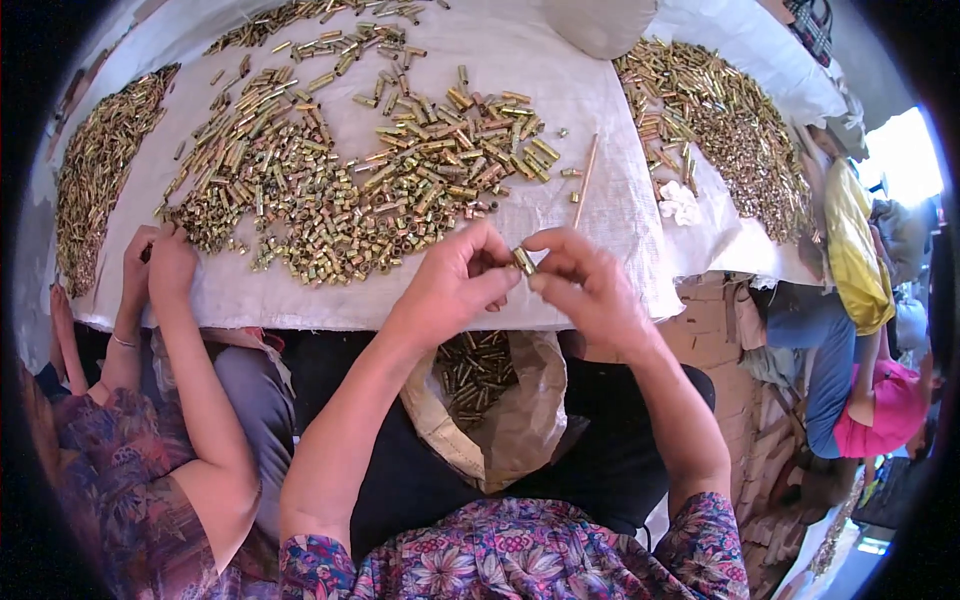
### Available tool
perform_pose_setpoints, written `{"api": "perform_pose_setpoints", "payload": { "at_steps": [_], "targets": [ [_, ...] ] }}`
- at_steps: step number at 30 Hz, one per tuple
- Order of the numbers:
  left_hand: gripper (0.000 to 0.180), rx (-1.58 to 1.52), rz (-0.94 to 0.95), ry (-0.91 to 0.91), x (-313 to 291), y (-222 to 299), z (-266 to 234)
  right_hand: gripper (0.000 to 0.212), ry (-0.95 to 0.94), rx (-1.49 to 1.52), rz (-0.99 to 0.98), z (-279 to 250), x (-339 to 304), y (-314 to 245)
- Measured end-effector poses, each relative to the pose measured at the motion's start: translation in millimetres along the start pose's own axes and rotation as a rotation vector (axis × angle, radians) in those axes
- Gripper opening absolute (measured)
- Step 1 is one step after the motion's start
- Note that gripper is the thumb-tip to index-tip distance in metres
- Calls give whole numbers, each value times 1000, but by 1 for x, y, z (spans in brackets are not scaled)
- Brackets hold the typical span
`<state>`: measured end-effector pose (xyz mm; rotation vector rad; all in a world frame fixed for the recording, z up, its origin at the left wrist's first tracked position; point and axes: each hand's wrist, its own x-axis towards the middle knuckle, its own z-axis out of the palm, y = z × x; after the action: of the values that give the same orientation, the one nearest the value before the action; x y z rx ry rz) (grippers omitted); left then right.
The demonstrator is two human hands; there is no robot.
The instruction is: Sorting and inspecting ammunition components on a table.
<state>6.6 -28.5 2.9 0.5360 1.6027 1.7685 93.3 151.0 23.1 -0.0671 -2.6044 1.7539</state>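
Just above the table's near edge, my two hands meet over a small gold-coloured metal sleeve (524, 261). My right hand (592, 285) pinches it between thumb and fingers. The curled fingertips of my left hand (455, 280) press against its other side, and part of the sleeve is hidden by them. Beyond my hands lies a spread pile of similar metal sleeves (330, 215), some short, others longer tubes (450, 150). Below, between my knees, an open pale sack (530, 415) holds many slim metal pieces (475, 375).
White sheeting (560, 80) covers the table. A thin rod (587, 180) lies right of the pile, near a few loose sleeves. More heaps lie at the far left (110, 170) and right (740, 130). Beside me on the left, another person's hands (160, 260) work at the table. Someone in pink (880, 410) sits at the right.
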Motion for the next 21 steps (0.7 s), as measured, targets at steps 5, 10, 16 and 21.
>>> {"api": "perform_pose_setpoints", "payload": {
  "at_steps": [5,10,16,21],
  "targets": [
    [11,6,-57,-61,-13,1,7,35,-90,-115,-2,8,-12,-15],
    [8,26,-96,-77,-17,7,12,27,-27,128,69,6,-17,6],
    [11,-39,-89,-121,-16,2,5,15,82,559,225,14,-20,5],
    [16,45,-100,-167,-16,4,-1,15,58,439,168,18,-21,12]
  ]
}}
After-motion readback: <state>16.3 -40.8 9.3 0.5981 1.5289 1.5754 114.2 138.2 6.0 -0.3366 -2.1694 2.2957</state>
